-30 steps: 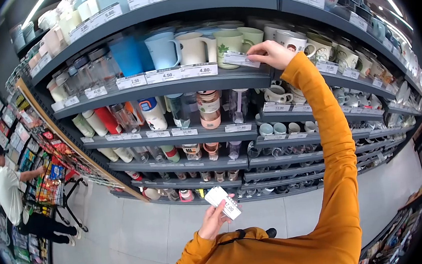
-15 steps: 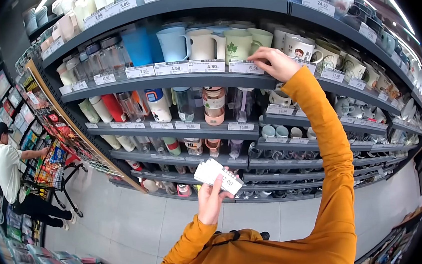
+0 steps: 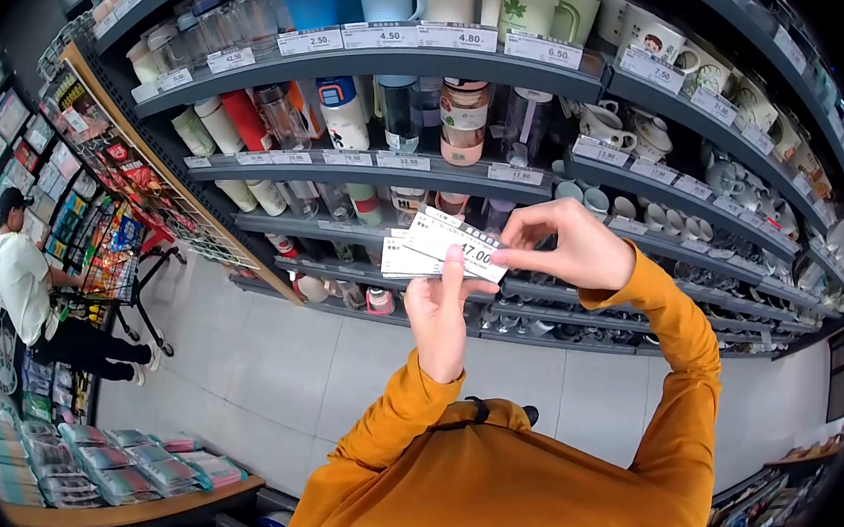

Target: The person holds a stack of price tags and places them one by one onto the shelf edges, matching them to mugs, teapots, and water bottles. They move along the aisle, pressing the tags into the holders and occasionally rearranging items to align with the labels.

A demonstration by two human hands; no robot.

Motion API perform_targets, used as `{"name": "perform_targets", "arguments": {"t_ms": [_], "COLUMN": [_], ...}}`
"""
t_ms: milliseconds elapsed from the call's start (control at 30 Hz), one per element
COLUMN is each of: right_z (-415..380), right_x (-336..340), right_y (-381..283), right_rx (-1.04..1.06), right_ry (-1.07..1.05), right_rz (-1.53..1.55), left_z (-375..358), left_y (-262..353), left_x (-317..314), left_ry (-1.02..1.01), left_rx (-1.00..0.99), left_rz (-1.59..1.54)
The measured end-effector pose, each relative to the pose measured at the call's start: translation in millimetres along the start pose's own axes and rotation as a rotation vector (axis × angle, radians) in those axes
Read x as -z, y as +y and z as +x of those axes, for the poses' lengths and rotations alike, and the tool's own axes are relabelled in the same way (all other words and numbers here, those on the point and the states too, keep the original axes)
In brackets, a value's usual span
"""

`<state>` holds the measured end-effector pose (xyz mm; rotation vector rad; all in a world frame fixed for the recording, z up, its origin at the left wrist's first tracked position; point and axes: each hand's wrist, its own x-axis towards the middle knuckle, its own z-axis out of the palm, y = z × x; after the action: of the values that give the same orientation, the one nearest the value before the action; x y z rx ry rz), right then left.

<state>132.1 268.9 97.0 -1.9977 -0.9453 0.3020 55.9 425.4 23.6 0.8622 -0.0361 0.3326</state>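
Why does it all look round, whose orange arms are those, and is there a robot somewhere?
There's no robot here. The orange sleeves belong to a person wearing a camera on their head. It looks forward and down, so you see almost what they see. The curved look probably comes from a very wide lens.

The left hand holds some white printed cards, fanned out; one says 47.00. The right hand has its fingertips at their edge, but I can't tell whether it grips one.

In front are shelves with cups and bottles, like the green mug with a leaf. Price labels run along the shelf edges. Off to the left, another person stands by a shopping cart.
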Motion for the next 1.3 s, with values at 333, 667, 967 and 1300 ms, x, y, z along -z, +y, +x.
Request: {"name": "perform_targets", "arguments": {"t_ms": [333,667,967,1300], "right_z": [-11,-27,-26,26], "right_x": [-6,-31,-36,-22], "right_y": [-7,-9,62,114], "right_rx": [-0.041,-0.051,-0.155,-0.154], "right_ry": [0.131,0.099,0.139,0.458], "right_rz": [0.034,0.144,0.247,-0.382], "left_z": [-13,-38,-72,-79], "left_y": [3,12,-1,-9], "left_x": [22,34,57,74], "left_ry": [-0.123,-0.228,-0.179,-0.147], "left_rx": [0.015,0.122,0.282,0.448], "left_rz": [0.166,0.143,0.15,0.29]}}
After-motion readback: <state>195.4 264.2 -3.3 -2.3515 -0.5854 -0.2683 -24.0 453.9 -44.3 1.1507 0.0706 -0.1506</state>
